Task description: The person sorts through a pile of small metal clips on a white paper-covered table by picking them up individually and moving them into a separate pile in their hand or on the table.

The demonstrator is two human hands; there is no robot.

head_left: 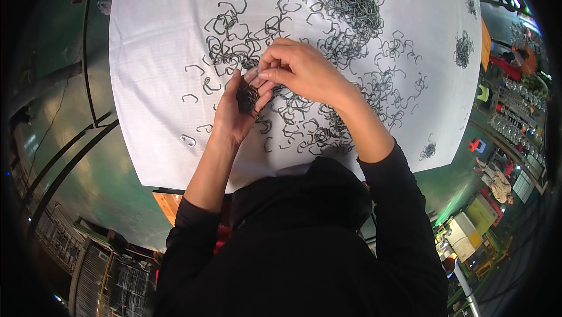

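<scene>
Dark metal C-rings (246, 99) sit in a clump in my left hand (233, 112), which is cupped around them, palm up. Above its fingertips is my right hand (301, 71), thumb and forefinger pinched together close to the left fingers. Whatever the pinch holds, if anything, is too small to make out. Many loose C-rings (225, 21) lie scattered on the white sheet (152, 36) around and beyond both hands. A dense heap of the same rings (351, 4) rises at the far right of them.
Small separate piles of rings (464, 49) lie along the table's right side, with another pile (428, 151) at its near right corner. A single pale, shiny piece (187, 140) lies near the left edge. Green floor, metal frames and racks surround the table.
</scene>
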